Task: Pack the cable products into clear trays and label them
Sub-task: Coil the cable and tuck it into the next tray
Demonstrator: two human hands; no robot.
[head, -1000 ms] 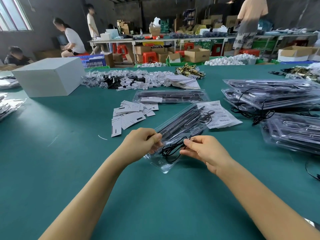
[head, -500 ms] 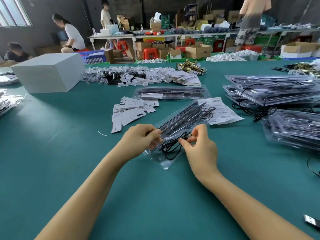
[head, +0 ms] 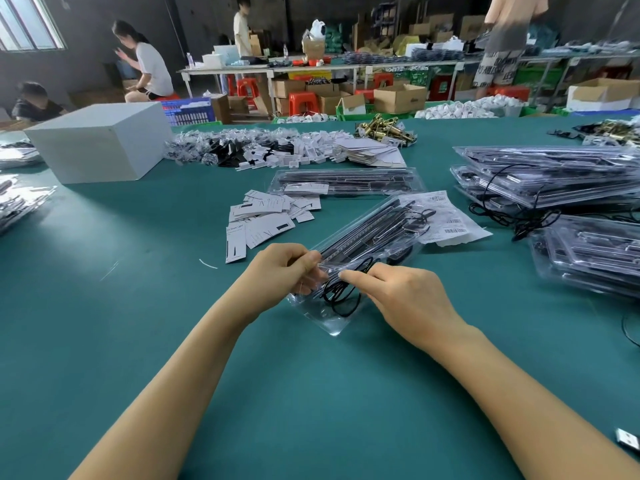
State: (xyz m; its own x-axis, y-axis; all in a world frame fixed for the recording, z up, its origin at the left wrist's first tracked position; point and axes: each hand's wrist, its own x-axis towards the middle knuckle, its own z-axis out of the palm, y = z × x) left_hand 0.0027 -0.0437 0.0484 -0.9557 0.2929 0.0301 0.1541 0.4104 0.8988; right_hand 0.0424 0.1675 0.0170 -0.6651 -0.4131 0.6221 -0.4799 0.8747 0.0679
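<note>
My left hand (head: 287,268) grips the near left edge of the clear tray (head: 349,268), fingers curled over its rim and thumb on top. My right hand (head: 401,296) pinches the black cable (head: 341,299) between thumb and forefinger, directly beside my left fingertips, over the near end of the tray. The cable loops lie inside that near end, below and between both hands. The tray rests on the green table (head: 138,341), angled away from my hands toward the upper right, with long dark strips seated along its length.

Beyond my right hand, touching the far end of the tray, lies a white barcode label sheet (head: 450,220). Beyond my left hand sits a loose scatter of white printed cards (head: 266,220), apart from the tray. Further out past both hands lies a second filled tray (head: 346,183) with a white card on its left end.

Well to the right of my right hand stand two stacks of filled trays (head: 554,178), with a loose black cord (head: 519,216) trailing between them. Well to the left of my left hand, far out, is a white box (head: 100,147). Past the second tray runs a pile of small white and black parts (head: 259,150), with brass-coloured fittings (head: 384,131) at its right end. A small connector (head: 627,438) lies at the table edge, near my right forearm.
</note>
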